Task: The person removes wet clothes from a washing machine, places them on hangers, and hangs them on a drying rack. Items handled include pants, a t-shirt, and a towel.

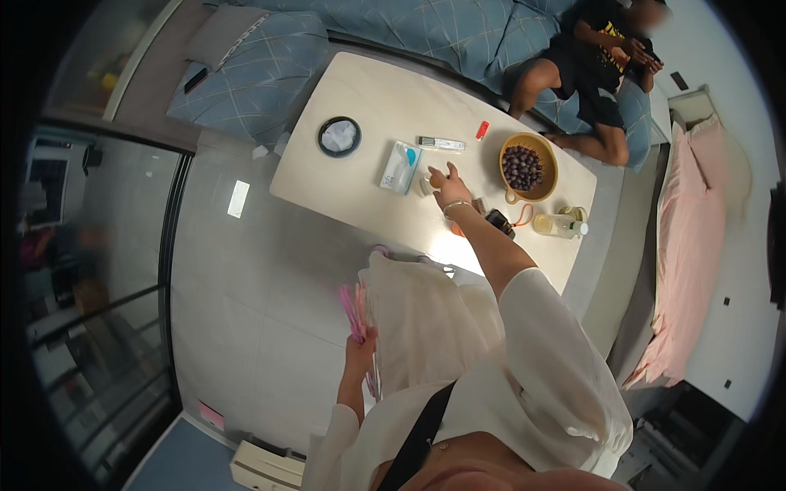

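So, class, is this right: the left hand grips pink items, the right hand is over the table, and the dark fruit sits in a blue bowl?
No: the head view shows a tan bowl, not a blue one. The left hand does grip pink items, the right hand is over the table, and the dark fruit sits in that bowl.

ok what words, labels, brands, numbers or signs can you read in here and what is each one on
No text here is clear enough to quote.
Seated person's black shirt: yellow print, too small and blurred.
Blue-and-white pack: markings too small.
Long white box: dark markings, too small.
Pink things in the left hand: no text can be made out.
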A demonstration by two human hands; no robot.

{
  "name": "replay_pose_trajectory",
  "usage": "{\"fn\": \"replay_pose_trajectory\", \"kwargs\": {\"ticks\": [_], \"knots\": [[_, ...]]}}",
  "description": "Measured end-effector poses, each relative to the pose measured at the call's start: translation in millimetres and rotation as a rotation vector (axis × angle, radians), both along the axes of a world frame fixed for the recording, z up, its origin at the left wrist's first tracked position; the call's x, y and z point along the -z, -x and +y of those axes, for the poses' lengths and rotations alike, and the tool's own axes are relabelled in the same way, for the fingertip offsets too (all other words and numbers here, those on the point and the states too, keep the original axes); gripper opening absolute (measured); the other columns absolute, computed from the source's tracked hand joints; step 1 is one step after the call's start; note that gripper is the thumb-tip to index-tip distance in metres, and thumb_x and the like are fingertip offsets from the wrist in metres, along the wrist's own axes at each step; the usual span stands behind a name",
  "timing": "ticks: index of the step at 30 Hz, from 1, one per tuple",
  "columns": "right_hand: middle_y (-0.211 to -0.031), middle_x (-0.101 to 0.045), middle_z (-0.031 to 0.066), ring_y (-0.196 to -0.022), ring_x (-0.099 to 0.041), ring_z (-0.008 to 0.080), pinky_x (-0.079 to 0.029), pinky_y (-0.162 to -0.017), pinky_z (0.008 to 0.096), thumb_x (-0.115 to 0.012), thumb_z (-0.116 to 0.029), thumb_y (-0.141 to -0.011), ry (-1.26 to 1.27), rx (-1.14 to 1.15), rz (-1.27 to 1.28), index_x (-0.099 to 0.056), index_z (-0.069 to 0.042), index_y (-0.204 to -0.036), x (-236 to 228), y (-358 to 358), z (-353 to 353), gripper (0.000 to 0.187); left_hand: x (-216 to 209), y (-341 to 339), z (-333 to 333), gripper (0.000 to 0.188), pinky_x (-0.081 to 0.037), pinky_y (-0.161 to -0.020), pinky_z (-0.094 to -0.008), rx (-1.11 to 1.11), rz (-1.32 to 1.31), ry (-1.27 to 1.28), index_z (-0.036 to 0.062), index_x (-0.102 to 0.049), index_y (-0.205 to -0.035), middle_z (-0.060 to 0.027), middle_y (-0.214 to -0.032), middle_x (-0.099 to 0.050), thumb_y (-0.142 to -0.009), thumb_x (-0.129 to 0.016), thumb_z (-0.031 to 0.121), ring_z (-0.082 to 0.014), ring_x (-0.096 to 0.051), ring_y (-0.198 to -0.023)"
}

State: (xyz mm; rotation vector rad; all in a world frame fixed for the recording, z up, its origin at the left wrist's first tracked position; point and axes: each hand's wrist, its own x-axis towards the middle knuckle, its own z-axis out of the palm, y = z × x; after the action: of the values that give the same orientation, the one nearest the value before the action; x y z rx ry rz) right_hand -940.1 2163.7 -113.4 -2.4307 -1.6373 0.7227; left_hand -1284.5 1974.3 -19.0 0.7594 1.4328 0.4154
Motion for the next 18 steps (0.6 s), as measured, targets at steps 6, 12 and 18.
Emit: {"fn": "replay_pose_trajectory", "kwargs": {"ticks": [6,12,18], "knots": [[-0.104,-0.048,0.0151,-0.087,-0.056,0.0335,-0.049,-0.073,0.0419,-0.062,-0.008,-0.072,-0.036,0.107,-0.008,-0.052,-0.014,-0.104,44.7,-3.2,5.8,0.034,8.8,20.2,96.2,0.028,-0.031,-0.046,-0.0253,0.322,0.081,0.052,0.007,-0.051,-0.068,0.0036,-0.055,-0.044,-0.088,-0.058,0.025,-0.0067,-0.039,-0.05],[-0.096,-0.05,0.0156,-0.08,-0.056,0.0355,-0.05,-0.066,0.0419,-0.063,-0.011,-0.071,-0.395,0.366,0.11,-0.05,-0.013,-0.101,-32.4,-20.2,-76.6,0.033,-30.7,-14.5,160.6,0.024,-0.034,-0.052,-0.0264,0.665,0.134,-0.059,0.0014,-0.055,-0.075,0.0026,-0.061,-0.043,-0.087,-0.058,0.022,-0.0068,-0.039,-0.059],[-0.09,-0.053,0.0072,-0.074,-0.058,0.0164,-0.053,-0.063,0.0281,-0.068,-0.012,-0.075,-0.659,1.011,0.372,-0.051,-0.009,-0.103,-143.0,-59.4,-264.4,0.033,-70.7,-119.0,138.4,0.021,-0.04,-0.063,-0.0295,1.162,-0.038,-0.255,-0.0001,-0.059,-0.09,-0.0029,-0.069,-0.05,-0.088,-0.055,0.021,-0.0097,-0.045,-0.067]]}}
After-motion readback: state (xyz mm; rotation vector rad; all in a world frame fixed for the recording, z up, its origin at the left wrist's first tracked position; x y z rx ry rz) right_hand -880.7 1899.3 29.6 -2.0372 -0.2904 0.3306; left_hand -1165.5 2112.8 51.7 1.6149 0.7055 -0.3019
